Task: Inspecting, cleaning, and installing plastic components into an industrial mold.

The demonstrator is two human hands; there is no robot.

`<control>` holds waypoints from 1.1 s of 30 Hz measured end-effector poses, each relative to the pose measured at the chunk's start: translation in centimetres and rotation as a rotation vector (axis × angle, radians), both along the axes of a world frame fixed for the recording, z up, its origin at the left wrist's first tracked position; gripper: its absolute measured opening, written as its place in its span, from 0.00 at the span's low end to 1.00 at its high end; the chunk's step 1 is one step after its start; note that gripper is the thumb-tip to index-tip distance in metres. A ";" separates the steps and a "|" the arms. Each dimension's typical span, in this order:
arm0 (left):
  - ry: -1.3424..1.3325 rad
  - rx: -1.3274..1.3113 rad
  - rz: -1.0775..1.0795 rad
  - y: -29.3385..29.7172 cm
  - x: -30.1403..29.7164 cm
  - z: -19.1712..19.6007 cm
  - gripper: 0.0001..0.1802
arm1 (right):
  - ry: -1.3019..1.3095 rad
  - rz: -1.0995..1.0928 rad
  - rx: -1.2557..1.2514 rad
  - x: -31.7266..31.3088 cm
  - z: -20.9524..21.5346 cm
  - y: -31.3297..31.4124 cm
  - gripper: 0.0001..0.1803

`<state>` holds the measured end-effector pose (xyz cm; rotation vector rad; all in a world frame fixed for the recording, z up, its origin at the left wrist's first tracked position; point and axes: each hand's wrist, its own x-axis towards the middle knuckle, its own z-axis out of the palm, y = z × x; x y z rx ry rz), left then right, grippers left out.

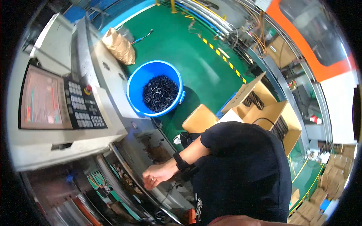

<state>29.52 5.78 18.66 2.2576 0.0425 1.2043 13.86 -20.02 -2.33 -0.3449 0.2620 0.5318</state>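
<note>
My right hand [155, 176], with a dark watch on its wrist and a ring on one finger, reaches left from my black sleeve. Its fingers are curled closed; whatever they hold, if anything, is hidden. Just beneath the hand runs the long metal edge [130, 171] of a machine's opening. Inside the opening [102, 196] are metal bars, green parts and thin hoses, partly blurred. Only a strip of skin shows at the lower edge, and my left hand is out of sight.
A control panel [41, 100] with screen and keys stands at left. Beyond is a blue tub [134, 75] of black pieces. A paper sack [120, 47], a cardboard box [200, 118] and open cartons [292, 128] with black coiled parts stand around. An orange-and-white machine [332, 71] rises at right.
</note>
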 end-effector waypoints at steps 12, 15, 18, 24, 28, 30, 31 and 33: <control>-0.190 0.382 0.066 4.1 6.4 0.4 0.09 | -0.249 0.098 0.007 5.0 -2.0 2.8 0.19; -0.419 -0.312 -0.366 3.6 10.8 -0.6 0.13 | -0.011 0.134 0.019 6.3 -1.2 1.2 0.19; -0.158 -0.486 -0.244 5.7 14.4 -3.0 0.13 | 0.075 0.099 0.035 6.5 -2.4 0.2 0.17; -0.169 -0.421 0.009 8.7 22.0 -5.6 0.11 | 0.121 0.297 -0.101 9.1 -0.7 0.7 0.12; -0.313 -0.571 -0.097 8.5 27.2 -3.8 0.10 | 0.056 0.369 -0.156 11.5 0.9 0.4 0.13; -0.328 -0.502 -0.065 8.4 29.3 -3.0 0.10 | 0.055 0.373 -0.183 12.7 1.0 0.2 0.13; -0.340 -0.482 -0.068 8.3 30.1 -2.7 0.10 | 0.029 0.360 -0.187 13.2 1.1 0.3 0.13; -0.362 -0.445 -0.074 8.2 31.7 -2.1 0.10 | 0.026 0.350 -0.217 14.0 1.6 0.4 0.14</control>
